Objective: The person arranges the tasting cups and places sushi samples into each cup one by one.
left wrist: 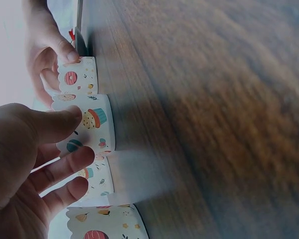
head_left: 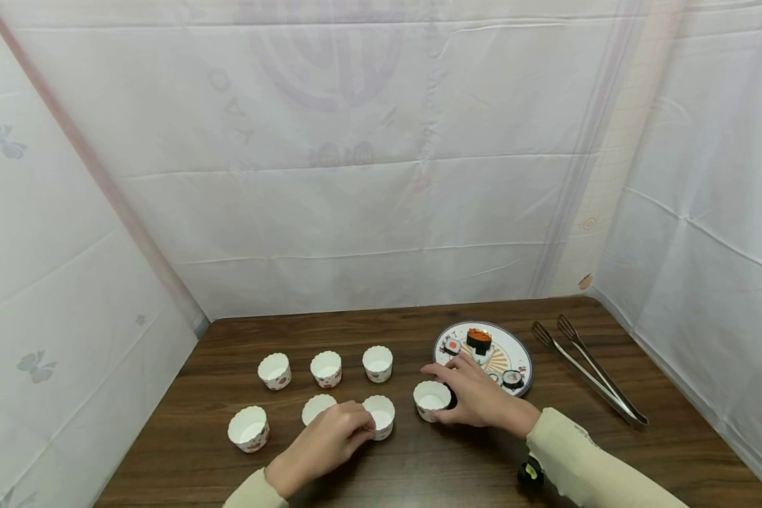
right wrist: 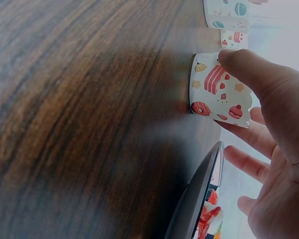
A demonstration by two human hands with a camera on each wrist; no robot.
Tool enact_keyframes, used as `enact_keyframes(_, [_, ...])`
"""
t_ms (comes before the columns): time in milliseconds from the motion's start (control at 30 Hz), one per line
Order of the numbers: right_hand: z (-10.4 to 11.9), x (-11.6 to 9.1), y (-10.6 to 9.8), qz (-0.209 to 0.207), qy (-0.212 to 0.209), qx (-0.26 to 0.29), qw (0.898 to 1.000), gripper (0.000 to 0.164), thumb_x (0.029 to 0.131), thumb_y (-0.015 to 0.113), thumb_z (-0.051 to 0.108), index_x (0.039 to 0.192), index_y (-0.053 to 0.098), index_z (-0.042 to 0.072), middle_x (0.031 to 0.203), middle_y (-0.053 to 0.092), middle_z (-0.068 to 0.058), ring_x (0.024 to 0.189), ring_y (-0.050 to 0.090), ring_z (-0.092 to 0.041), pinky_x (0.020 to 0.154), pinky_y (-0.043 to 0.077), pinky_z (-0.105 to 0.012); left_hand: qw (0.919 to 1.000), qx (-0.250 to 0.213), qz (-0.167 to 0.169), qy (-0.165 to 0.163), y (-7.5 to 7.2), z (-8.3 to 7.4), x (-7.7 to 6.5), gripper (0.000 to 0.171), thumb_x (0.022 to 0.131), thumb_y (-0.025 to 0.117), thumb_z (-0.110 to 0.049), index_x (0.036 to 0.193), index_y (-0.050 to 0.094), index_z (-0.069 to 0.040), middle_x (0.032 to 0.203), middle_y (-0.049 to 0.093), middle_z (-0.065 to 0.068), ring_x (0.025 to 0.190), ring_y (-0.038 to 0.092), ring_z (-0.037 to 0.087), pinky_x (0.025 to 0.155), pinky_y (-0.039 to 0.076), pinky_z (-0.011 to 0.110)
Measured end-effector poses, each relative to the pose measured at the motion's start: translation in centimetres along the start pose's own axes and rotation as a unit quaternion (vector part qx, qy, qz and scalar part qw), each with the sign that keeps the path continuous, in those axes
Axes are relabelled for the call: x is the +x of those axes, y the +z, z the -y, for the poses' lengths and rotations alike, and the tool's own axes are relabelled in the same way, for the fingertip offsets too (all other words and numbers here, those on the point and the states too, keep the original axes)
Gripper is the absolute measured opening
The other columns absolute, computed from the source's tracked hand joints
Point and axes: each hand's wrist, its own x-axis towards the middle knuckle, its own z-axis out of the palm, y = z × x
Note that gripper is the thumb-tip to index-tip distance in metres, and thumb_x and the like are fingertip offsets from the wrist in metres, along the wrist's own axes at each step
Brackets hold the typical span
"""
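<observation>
My left hand [head_left: 330,437] pinches a white paper baking cup [head_left: 384,425] with a scalloped rim, at the middle of the table. Seen from the left wrist, the thumb [left wrist: 60,124] lies on the cup's printed side, over cupcake pictures. To the right, my right hand [head_left: 479,396] holds another baking cup [head_left: 429,412] between thumb and fingers. This cup stands upright, and its cake and donut prints face the right wrist view. A third cup [head_left: 316,407] is partly hidden behind my left hand.
Three baking cups, one of them here [head_left: 327,369], form a back row. Another cup [head_left: 249,432] stands front left. Behind my right hand lies a round plate [head_left: 522,353] with several sushi pieces. Metal tongs [head_left: 593,374] lie at right; a dark sushi roll [head_left: 530,474] is beside my right sleeve.
</observation>
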Motion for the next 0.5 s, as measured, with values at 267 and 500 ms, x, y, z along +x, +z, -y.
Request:
enact_keyframes(267, [0.1,0.6,0.0,0.009,0.011,-0.013,1.000,0.066,0.083,0.085,0.041,0.139,0.060,0.017,0.110,0.065,-0.001,0.110,0.058,-0.023,0.116,0.027,-0.064,0.9999,-0.002,0.011,-0.001,-0.2,0.2,-0.2,0.011,0.090,0.080,-0.009,0.087,0.072,-0.016,0.086,0.068,-0.010,0.082,0.061,0.000,0.071,0.051,0.017])
enact_keyframes(500, [0.0,1.5,0.2,0.023,0.024,-0.025,0.999,0.062,0.086,0.083,0.042,0.138,0.062,0.016,0.115,0.067,-0.004,0.114,0.058,-0.026,0.117,0.027,-0.064,1.0000,-0.004,0.002,-0.004,-0.1,0.1,-0.1,0.018,0.083,0.084,-0.005,0.091,0.071,-0.015,0.090,0.068,-0.008,0.081,0.064,0.003,0.071,0.052,0.019])
